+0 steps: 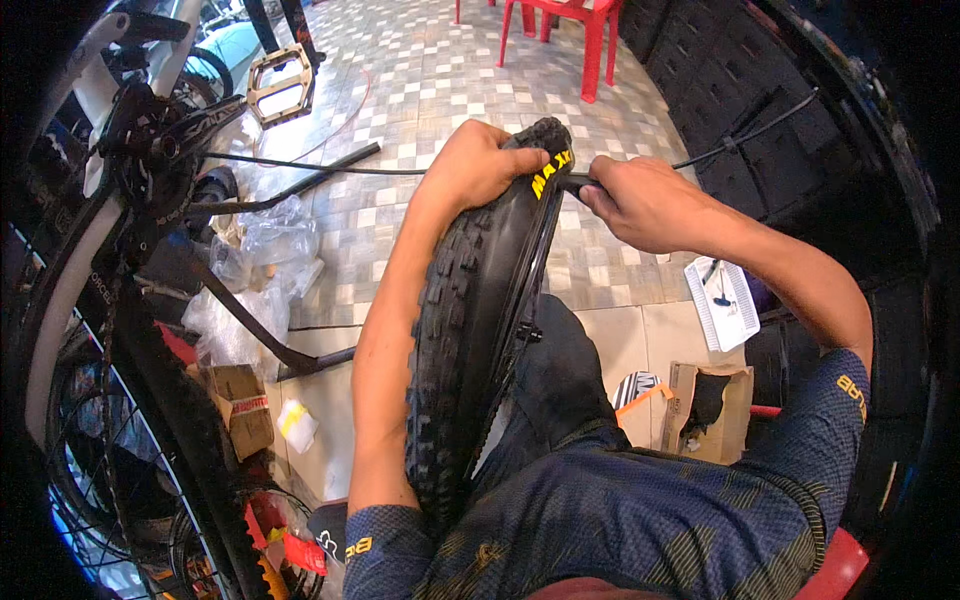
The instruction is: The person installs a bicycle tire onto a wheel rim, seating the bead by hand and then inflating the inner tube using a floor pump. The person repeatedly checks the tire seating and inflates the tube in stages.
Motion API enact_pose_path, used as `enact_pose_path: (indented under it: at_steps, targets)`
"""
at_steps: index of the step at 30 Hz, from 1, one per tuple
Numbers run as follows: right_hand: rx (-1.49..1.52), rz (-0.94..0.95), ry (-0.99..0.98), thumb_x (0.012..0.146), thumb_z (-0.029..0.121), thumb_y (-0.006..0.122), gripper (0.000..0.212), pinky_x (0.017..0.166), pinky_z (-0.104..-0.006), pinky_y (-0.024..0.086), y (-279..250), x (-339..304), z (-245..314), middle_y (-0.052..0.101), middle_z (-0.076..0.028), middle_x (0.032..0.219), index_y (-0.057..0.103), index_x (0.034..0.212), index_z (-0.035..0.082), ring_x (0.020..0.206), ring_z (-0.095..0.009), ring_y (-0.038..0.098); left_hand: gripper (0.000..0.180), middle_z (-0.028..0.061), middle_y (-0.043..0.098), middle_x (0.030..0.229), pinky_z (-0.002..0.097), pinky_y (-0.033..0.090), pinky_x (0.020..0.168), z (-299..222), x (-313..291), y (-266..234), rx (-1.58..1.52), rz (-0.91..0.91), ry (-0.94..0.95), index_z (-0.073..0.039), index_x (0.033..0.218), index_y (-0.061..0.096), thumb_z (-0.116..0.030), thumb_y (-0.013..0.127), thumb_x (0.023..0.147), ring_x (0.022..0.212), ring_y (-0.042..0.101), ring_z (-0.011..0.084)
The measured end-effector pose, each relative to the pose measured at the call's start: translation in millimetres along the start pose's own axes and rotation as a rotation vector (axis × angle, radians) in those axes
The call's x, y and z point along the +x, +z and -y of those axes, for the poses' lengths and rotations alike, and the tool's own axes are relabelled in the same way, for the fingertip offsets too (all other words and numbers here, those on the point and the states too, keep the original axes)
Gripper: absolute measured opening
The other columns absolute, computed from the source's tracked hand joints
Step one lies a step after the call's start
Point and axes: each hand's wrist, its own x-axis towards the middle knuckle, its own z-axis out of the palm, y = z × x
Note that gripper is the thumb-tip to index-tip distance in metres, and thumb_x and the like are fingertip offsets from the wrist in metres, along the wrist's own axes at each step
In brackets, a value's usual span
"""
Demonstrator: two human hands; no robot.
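Note:
A bicycle wheel with a black knobby tire (pixel 462 320) stands upright before me, its lower part close against my body and leg. Over the top of the tread curls my left hand (pixel 478 165), the thumb pressed on the sidewall beside yellow lettering. My right hand (pixel 640 203) is closed around a black tire lever (pixel 573 183), whose far end meets the tire's edge at the rim. That tip is hidden from view. A dark hub end (pixel 530 332) sticks out at the wheel's right side, above my knee.
A bicycle frame with a pedal (pixel 280 85) fills the left side. Plastic bags (pixel 270 260) and a cardboard box (pixel 240 410) lie near it. At right are a white basket (pixel 722 305), an open carton (pixel 710 410) and black drawers (pixel 690 80). A red chair (pixel 592 45) stands far ahead.

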Motion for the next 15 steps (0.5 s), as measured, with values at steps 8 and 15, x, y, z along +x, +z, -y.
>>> enact_pose_path:
  at_steps: [8, 15]
  targets:
    - [0.171, 0.095, -0.292, 0.095, 0.049, 0.065, 0.048, 0.063, -0.0506, 0.046, -13, -8, -14, 0.06, -0.022, 0.065, 0.064, 0.092, 0.001, 0.066, -0.043, 0.062, 0.04, 0.0053, 0.064, 0.067, 0.0317, 0.047, 0.058, -19, -59, -15, 0.008, 0.107, 0.115, 0.008, 0.091, 0.072, -0.033, 0.072, 0.088, 0.062, 0.055, 0.0093]
    - [0.039, 0.296, -0.584, 0.094, 0.045, 0.067, 0.044, 0.061, -0.0472, 0.047, -42, 16, -11, 0.064, -0.021, 0.071, 0.067, 0.105, 0.002, 0.066, -0.043, 0.062, 0.032, 0.0012, 0.063, 0.069, 0.0307, 0.047, 0.058, -15, -75, -15, -0.102, 0.129, 0.097, 0.005, 0.096, 0.072, -0.026, 0.073, 0.088, 0.065, 0.053, 0.0074]
